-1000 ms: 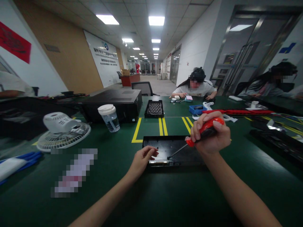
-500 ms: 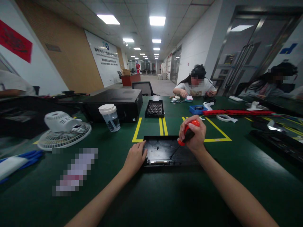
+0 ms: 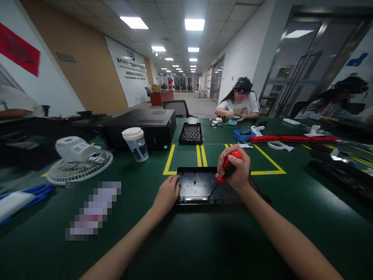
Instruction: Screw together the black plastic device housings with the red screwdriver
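Note:
A shallow black panel [image 3: 198, 182] with a raised rim lies on the green table before me. My left hand [image 3: 166, 193] grips its left edge, fingers over the rim and thumb along the side. In my right hand [image 3: 237, 167] is a red and black screwdriver [image 3: 230, 169], the fist wrapped round its handle. The shaft slants down to the left, its tip at the panel's near side, beside a silvery strip [image 3: 196, 200]. Whether a screw sits under the tip is too small to tell. The panel's right part is partly hidden behind my right hand and wrist.
Beyond the panel stand a black tray of small parts [image 3: 191, 133], a large black case [image 3: 140, 126] and a lidded cup [image 3: 135, 144]. A white fan [image 3: 80, 159] lies left. A blue box [image 3: 244, 135] and red strips [image 3: 291, 139] are at right. A co-worker [image 3: 240, 101] sits opposite.
My right hand and the screwdriver have shifted slightly left and down, the tip now nearer the silvery strip. My left hand stays on the edge. The co-worker opposite has brought both hands together.

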{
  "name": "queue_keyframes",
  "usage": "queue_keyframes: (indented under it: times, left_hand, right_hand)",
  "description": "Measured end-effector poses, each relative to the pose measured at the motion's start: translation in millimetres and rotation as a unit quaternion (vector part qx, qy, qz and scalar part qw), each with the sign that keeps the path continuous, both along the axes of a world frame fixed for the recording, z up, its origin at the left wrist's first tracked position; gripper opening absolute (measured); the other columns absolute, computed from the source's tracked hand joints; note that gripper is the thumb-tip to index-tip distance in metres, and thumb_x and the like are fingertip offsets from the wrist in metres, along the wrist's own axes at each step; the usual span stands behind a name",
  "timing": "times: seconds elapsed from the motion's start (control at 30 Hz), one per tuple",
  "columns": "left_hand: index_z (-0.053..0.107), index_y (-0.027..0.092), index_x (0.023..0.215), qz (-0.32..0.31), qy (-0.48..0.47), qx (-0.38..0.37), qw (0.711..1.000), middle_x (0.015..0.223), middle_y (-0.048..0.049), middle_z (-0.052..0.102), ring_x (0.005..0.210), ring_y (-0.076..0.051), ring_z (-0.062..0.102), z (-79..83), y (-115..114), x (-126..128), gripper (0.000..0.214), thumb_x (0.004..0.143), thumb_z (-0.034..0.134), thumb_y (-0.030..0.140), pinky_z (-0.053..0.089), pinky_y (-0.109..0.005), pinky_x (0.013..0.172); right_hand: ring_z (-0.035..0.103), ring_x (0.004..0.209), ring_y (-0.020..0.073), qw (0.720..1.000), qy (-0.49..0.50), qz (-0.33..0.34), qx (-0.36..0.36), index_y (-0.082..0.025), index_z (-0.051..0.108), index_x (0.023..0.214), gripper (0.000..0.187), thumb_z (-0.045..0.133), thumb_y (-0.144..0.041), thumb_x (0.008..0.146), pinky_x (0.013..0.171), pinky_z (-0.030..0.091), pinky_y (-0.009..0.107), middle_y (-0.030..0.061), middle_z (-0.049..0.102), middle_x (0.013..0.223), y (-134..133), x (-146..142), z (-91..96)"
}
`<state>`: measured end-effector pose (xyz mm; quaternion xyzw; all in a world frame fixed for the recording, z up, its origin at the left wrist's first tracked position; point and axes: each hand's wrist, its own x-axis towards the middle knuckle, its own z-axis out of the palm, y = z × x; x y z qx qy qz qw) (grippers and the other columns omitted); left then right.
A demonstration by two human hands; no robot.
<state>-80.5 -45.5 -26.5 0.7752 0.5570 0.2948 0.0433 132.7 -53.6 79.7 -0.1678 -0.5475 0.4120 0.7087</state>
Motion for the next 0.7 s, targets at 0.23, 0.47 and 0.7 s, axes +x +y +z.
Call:
queue_keyframes:
  times: [0.23,0.47,0.7]
  left_hand:
    - [0.054,0.015,0.107,-0.006,-0.004,0.002,1.0,0.108,-0.0104,0.057,0.096,-0.021,0.057,0.3,0.3,-0.2,0.03,0.083,0.038,0.016,0.044,-0.035,0.087]
    - [0.054,0.016,0.107,-0.008,-0.003,-0.004,1.0,0.108,-0.0098,0.057,0.097,-0.021,0.056,0.7,0.2,-0.1,0.029,0.083,0.037,0.014,0.043,-0.036,0.089]
    - [0.054,0.017,0.107,-0.009,-0.001,-0.007,1.0,0.108,-0.0094,0.056,0.099,-0.021,0.055,-0.1,0.2,-0.1,0.029,0.083,0.037,0.015,0.043,-0.035,0.09]
  right_hand:
    - [0.044,0.03,0.0076,1.0,0.001,0.009,-0.001,-0.017,0.048,0.072,0.004,0.048,-0.02,0.074,0.027,0.037,0.019,-0.004,0.052,0.055,0.0,-0.3,-1.9]
    - [0.044,0.03,0.0075,1.0,-0.006,0.005,-0.011,-0.017,0.048,0.072,0.006,0.05,-0.023,0.074,0.028,0.037,0.019,-0.0046,0.052,0.054,1.3,-2.3,-4.6]
    - [0.044,0.03,0.0076,1.0,-0.009,0.011,-0.011,-0.017,0.048,0.072,0.005,0.049,-0.021,0.075,0.027,0.037,0.019,-0.0044,0.052,0.054,1.6,-3.2,-5.5]
